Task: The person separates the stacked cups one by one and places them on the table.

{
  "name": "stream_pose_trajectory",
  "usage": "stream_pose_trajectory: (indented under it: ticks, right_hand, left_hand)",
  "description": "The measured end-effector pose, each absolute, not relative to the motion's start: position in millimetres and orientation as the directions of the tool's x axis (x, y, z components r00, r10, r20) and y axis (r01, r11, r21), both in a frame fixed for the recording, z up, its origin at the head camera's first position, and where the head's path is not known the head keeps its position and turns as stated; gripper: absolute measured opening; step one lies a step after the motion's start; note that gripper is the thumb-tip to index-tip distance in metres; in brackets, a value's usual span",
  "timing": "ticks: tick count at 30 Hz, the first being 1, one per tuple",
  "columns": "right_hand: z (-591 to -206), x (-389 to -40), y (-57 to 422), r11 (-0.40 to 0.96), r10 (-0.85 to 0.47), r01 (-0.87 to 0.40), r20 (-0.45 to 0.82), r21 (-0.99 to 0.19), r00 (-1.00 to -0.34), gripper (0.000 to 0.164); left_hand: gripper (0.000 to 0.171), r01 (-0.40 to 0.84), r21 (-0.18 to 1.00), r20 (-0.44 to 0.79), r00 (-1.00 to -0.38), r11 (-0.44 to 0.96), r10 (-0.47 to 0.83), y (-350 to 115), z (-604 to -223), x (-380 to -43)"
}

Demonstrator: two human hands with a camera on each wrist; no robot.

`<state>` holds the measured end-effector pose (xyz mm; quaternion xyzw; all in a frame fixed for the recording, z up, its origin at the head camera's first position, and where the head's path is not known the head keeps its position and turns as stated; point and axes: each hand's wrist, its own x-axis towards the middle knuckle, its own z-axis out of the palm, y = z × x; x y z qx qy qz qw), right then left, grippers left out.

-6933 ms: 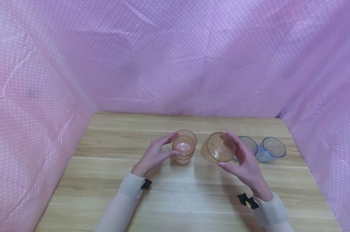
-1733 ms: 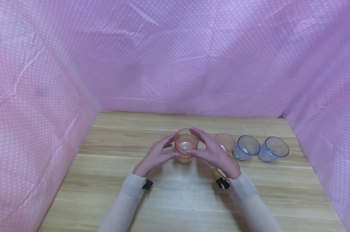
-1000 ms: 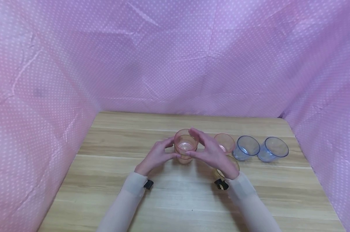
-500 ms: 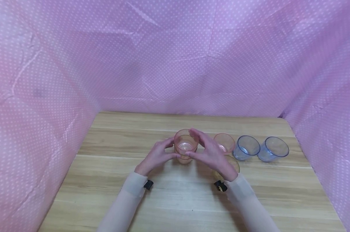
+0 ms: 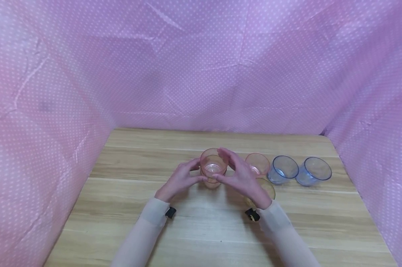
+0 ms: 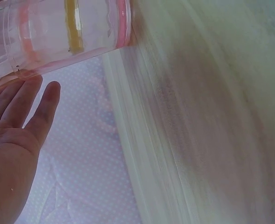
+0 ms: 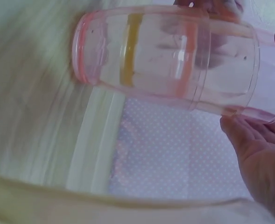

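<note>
An upright stack of nested clear pink glasses stands on the wooden table in the head view. The left hand holds the stack from the left, thumb in front and fingers behind. From the other side the right hand grips the uppermost glass near its rim, fingers at the back and thumb at the front. Yellow and red bands show through the stack's wall in the right wrist view. In the left wrist view, fingertips touch the stack's upper part.
A pink-rimmed glass and two blue glasses stand in a row to the right. A yellow glass stands partly behind the right wrist. Pink dotted cloth walls the wooden table at back and sides.
Since the earliest frame, the right hand has moved left from a yellowish glass to the stack's top glass. Pink and yellow glasses now show beside the blue ones. Over the last second, hardly anything moves.
</note>
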<state>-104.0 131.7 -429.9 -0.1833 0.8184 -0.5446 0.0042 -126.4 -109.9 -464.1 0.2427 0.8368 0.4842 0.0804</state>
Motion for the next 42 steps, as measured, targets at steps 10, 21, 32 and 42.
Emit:
stream_pose_trajectory:
  ticks: [10, 21, 32, 42]
  right_hand:
    - [-427.0, -104.3, 135.2, 0.403, -0.295, -0.219, 0.100, -0.889, -0.950, 0.104]
    - [-429.3, -104.1, 135.7, 0.387, -0.282, -0.211, 0.103, -0.898, -0.954, 0.090]
    - [-428.0, -100.6, 131.4, 0.379, -0.285, -0.305, 0.204, -0.874, -0.937, 0.089]
    - [-429.1, -100.2, 132.8, 0.300, -0.267, -0.272, 0.194, -0.914, -0.944, 0.089]
  left_hand:
    - [0.069, 0.321, 0.849, 0.083, -0.865, 0.419, 0.494, -108.5, -464.1, -126.7]
    - [0.069, 0.340, 0.842, 0.092, -0.856, 0.420, 0.509, -108.9, -462.9, -124.3]
    - [0.067, 0.366, 0.841, 0.122, -0.846, 0.399, 0.519, -109.5, -465.3, -124.1]
    - [0.071, 0.372, 0.837, 0.123, -0.843, 0.402, 0.523, -109.1, -468.1, -125.6]
